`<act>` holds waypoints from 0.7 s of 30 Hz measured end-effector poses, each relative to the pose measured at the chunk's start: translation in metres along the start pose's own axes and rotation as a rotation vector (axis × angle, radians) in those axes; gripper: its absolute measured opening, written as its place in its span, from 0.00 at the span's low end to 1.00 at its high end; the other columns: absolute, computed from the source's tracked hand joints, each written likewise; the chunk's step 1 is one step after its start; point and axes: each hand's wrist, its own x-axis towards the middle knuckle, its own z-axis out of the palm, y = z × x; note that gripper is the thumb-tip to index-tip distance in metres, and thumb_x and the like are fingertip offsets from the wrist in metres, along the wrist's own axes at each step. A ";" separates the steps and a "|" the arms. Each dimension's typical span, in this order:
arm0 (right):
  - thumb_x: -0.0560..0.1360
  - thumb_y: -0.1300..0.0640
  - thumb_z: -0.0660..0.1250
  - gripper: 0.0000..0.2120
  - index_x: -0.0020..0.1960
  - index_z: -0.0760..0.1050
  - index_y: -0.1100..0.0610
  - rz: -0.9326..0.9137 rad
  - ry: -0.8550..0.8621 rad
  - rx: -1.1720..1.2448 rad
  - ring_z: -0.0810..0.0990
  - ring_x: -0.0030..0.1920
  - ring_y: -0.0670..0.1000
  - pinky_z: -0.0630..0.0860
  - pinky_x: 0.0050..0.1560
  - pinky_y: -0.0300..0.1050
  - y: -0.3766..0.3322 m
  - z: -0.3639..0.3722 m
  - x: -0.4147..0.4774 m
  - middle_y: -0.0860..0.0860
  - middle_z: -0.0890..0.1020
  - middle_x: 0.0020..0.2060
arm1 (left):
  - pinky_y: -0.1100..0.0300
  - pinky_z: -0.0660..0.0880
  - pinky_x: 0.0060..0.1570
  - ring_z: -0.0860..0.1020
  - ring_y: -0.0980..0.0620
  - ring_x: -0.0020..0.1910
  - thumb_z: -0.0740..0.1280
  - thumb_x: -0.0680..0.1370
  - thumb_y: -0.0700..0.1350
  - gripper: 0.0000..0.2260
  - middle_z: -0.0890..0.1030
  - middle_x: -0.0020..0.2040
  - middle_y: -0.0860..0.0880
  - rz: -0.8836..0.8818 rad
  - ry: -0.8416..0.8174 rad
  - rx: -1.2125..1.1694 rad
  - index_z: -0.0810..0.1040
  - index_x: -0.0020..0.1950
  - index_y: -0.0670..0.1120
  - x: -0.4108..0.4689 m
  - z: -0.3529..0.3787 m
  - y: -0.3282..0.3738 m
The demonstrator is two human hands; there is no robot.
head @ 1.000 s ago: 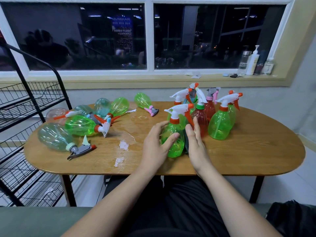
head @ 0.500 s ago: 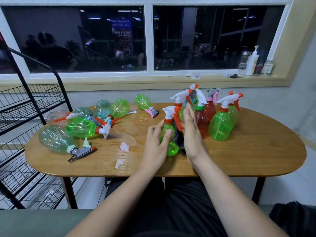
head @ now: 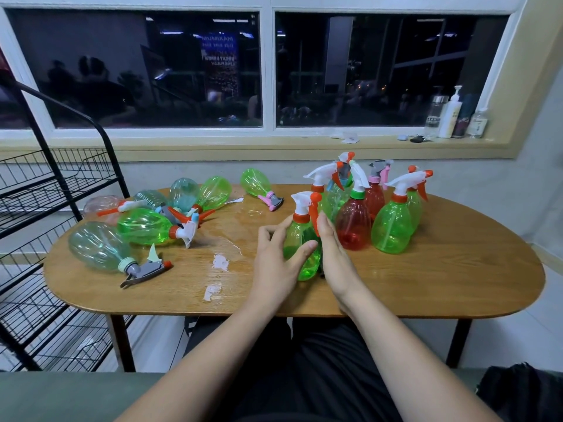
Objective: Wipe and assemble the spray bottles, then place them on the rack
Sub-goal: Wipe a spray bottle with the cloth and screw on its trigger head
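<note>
Left grip [head: 275, 266] wraps the bottle [head: 300, 236]; right grip [head: 336, 260], fingers straight, presses its side. Likely wiping; next it must go left to the rack [head: 61, 186].

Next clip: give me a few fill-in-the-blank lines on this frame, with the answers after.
1. The left hand grips a spray bottle whose body is ___ in colour.
2. The right hand lies flat against it; the upright bottle just beyond that hand is ___ in colour.
3. The black wire rack stands at the table's ___ end.

Missing words: green; red; left.
</note>
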 end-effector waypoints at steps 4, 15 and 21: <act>0.83 0.30 0.53 0.34 0.85 0.57 0.41 -0.030 0.020 0.081 0.61 0.71 0.26 0.55 0.79 0.40 -0.016 -0.002 0.006 0.27 0.62 0.72 | 0.77 0.66 0.59 0.71 0.69 0.63 0.75 0.77 0.59 0.29 0.73 0.61 0.56 -0.003 0.010 0.009 0.72 0.77 0.59 0.000 -0.001 0.000; 0.83 0.32 0.54 0.31 0.84 0.58 0.38 -0.148 0.088 0.108 0.59 0.78 0.28 0.55 0.83 0.44 -0.003 0.005 -0.001 0.31 0.61 0.81 | 0.49 0.77 0.68 0.75 0.65 0.70 0.74 0.79 0.58 0.26 0.79 0.69 0.64 -0.003 0.003 -0.038 0.72 0.76 0.59 0.001 0.000 -0.002; 0.81 0.27 0.54 0.35 0.84 0.56 0.36 -0.099 0.073 -0.016 0.58 0.75 0.25 0.54 0.80 0.40 0.015 0.007 -0.003 0.27 0.61 0.77 | 0.50 0.76 0.68 0.77 0.63 0.68 0.72 0.82 0.53 0.20 0.81 0.67 0.63 -0.022 0.012 -0.068 0.74 0.73 0.57 0.001 0.000 0.000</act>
